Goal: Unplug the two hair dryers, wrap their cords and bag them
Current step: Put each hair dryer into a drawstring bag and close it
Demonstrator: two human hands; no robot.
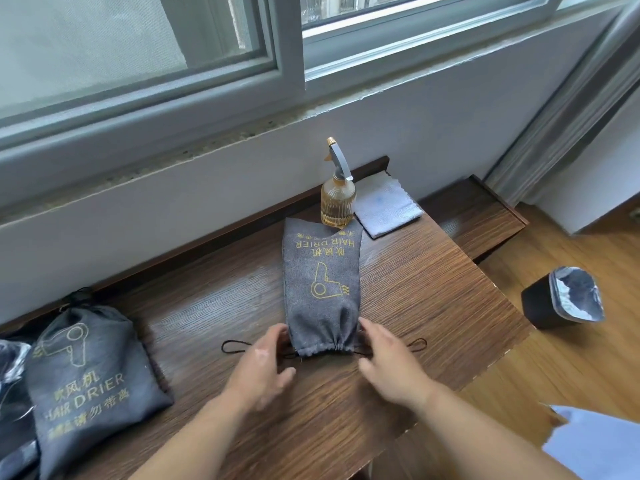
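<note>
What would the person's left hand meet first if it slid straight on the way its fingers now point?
The left hand points at the gathered mouth of the grey drawstring bag; that comes first. Its fingertips look almost at the edge, though contact is unclear.

The camera is sitting on the person's head. It is looking forward and down at the brown table (415, 299) from close up. The left hand (258, 363) and right hand (389, 358) are reaching in from the near edge. The window (138, 46) is filling the far side.
</note>
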